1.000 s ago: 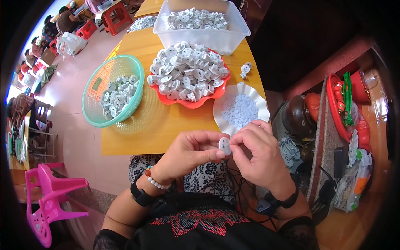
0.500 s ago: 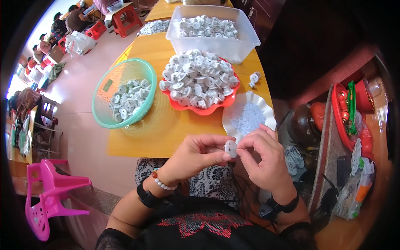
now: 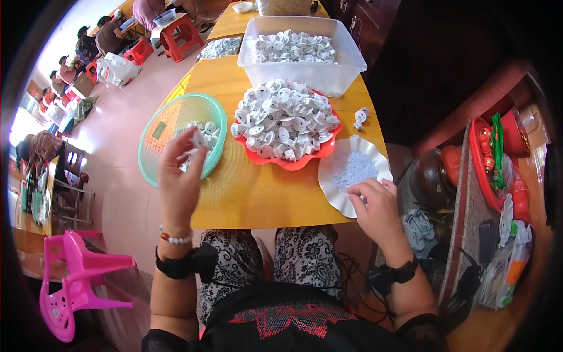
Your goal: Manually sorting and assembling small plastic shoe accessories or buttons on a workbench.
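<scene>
My left hand (image 3: 180,170) is raised over the near right rim of the green mesh basket (image 3: 153,170). Its thumb and fingertips pinch a small white round plastic part (image 3: 199,138). Similar parts lie in the basket, partly covered by that hand. At the front edge of the white scalloped dish (image 3: 384,166), my right hand (image 3: 375,205) has its fingers curled together; whatever is between them is hidden. Small pale-blue flat pieces (image 3: 353,168) are heaped in the dish. Between basket and dish, white plastic parts (image 3: 284,117) pile high in a red scalloped bowl (image 3: 287,163).
A clear plastic bin (image 3: 302,73) of white parts stands behind the bowl. A few loose parts (image 3: 360,117) lie on the wooden table (image 3: 258,202) at right. A pink stool (image 3: 79,276) is at left; a shelf with a red tray (image 3: 487,170) is at right. People sit far left.
My left hand has carried the white part from in front of the table to over the green basket. The right hand has parted from it and moved to the dish's edge. The view has shifted slightly.
</scene>
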Demonstrator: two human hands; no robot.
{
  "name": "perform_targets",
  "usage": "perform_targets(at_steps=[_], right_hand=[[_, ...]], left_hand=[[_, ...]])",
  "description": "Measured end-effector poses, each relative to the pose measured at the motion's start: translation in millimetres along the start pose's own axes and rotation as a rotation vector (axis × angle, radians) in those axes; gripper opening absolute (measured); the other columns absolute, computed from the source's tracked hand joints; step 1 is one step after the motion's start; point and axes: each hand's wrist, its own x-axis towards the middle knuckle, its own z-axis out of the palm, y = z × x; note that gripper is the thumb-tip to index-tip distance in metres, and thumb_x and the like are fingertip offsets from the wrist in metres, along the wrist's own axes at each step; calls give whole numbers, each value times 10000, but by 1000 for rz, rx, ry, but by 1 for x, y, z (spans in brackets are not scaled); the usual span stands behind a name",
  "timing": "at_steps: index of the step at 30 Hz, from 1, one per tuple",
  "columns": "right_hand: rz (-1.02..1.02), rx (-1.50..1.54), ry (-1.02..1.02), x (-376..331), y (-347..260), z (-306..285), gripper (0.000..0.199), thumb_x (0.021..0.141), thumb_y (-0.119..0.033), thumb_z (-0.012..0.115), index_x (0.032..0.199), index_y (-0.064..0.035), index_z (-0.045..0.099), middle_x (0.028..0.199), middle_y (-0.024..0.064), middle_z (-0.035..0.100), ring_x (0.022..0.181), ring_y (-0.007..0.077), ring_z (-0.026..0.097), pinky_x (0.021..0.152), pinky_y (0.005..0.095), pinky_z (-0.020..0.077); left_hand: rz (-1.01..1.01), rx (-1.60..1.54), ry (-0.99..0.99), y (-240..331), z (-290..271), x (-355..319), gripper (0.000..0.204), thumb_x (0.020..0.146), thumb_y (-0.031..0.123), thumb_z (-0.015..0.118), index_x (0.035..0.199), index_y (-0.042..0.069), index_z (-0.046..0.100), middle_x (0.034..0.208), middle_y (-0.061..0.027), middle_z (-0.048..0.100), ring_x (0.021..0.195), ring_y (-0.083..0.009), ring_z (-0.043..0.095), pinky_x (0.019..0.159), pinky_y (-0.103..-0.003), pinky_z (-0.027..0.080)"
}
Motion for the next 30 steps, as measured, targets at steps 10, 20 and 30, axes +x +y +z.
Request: perform_targets(at_steps=[10,20,30], right_hand=[[32,-162,36,-4,32,32,80,829,-160,707,902,-127,710,880,46,655,867,243,635,899,435,374],[-4,-97,60,-13,41,16,57,839,-153,688,871,-116,717,857,47,642,874,250,616,898,418,382],[3,-51,68,-5,35,24,65,813,-165,721,860,-121,711,851,50,625,874,245,609,889,416,377]], left_hand=[[349,1055,-202,-10,54,30,307,863,128,633,1165,127,690,1312,-47,618,1391,-263,432,1215,-566,120],[365,1094,-294,-8,71,41,134,872,136,659,987,133,727,992,-33,711,1151,-243,593,1200,-519,187],[479,861,-217,-3,67,44,141,875,66,640,1002,70,699,1016,-99,681,963,-311,649,933,-433,493]])
